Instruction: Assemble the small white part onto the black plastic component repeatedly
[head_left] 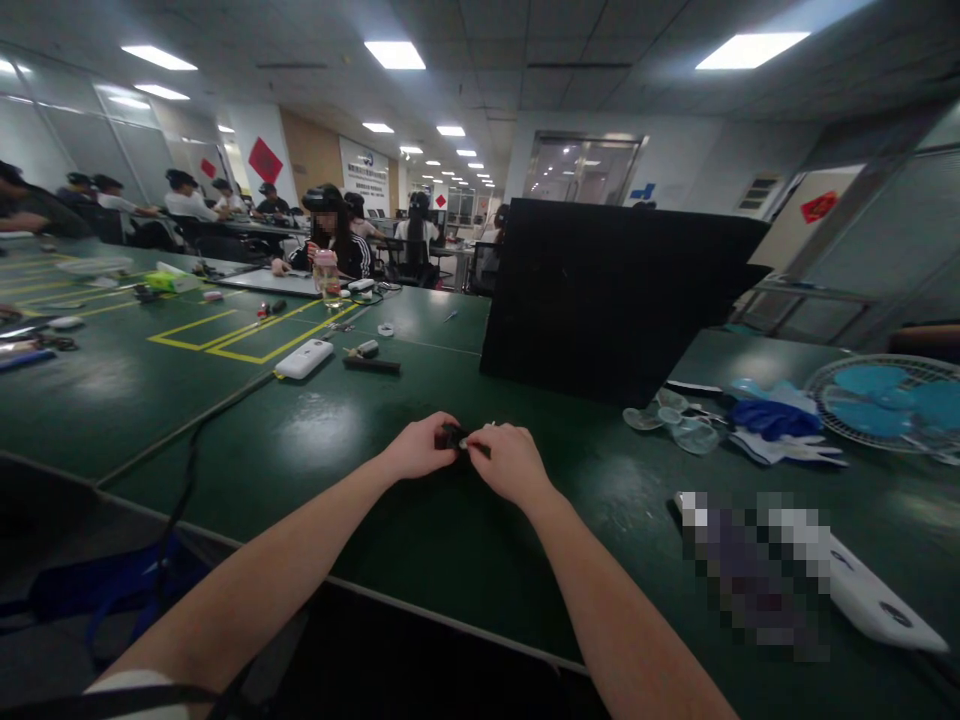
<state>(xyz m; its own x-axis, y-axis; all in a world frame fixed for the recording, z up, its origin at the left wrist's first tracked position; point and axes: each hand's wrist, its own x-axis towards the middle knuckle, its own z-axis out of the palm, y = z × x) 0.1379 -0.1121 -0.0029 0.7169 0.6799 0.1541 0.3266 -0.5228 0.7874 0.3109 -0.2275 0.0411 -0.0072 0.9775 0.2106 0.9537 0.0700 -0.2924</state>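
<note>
Over the green table (420, 560), my two hands meet in the middle of the view. My left hand (421, 447) is closed, its thumb and fingers gripping a small dark object (450, 436). What kind of object it is cannot be made out at this size. Close against it, my right hand (511, 460) is closed in a pinch at the object's right side. A small pale bit shows at those fingertips, too small to name. Both forearms reach in from the bottom edge.
A large black panel (607, 300) stands behind my right hand. To the right lie blue-and-white gloves (780, 420), clear fan blades (686, 425) and a round fan (877, 395). A white power bank (305, 358) and a black bar (372, 365) lie left. A person (337, 240) sits across.
</note>
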